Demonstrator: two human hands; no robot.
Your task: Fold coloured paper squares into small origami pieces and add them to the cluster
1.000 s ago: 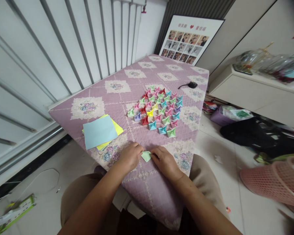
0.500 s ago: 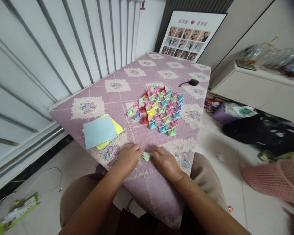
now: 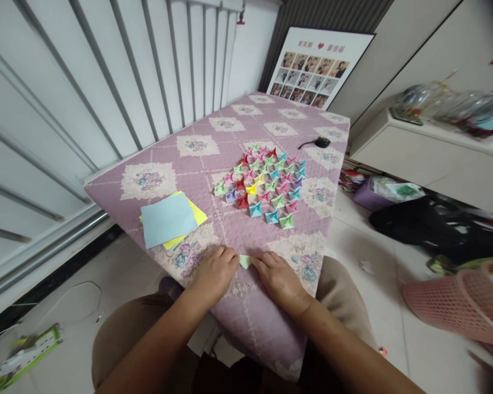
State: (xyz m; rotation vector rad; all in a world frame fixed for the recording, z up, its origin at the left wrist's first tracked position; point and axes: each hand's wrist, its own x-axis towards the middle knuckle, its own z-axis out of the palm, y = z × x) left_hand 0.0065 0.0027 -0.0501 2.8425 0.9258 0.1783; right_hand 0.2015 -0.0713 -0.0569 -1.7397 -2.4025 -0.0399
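A small folded piece of pale green paper (image 3: 245, 262) lies at the near part of the table, between my two hands. My left hand (image 3: 218, 268) has its fingers closed at the paper's left edge. From the other side, my right hand (image 3: 273, 271) pinches the right corner, fingers bent down. Ahead of them stand several small folded paper shapes (image 3: 267, 183) with pointed tips, in green, pink, red, blue, purple and yellow, grouped close together. To the left, a light blue paper sheet (image 3: 168, 220) rests on yellow sheets (image 3: 199, 213).
A purple quilted cloth with flower patches (image 3: 189, 169) covers the table. A black object with a short cord (image 3: 322, 142) lies at the far right. White railings (image 3: 176, 65) border the left side. A pink basket (image 3: 447, 301) stands on the floor at right.
The green paper is turned slightly and looks flatter between my fingers. My hands have barely shifted; the whole view has moved a little.
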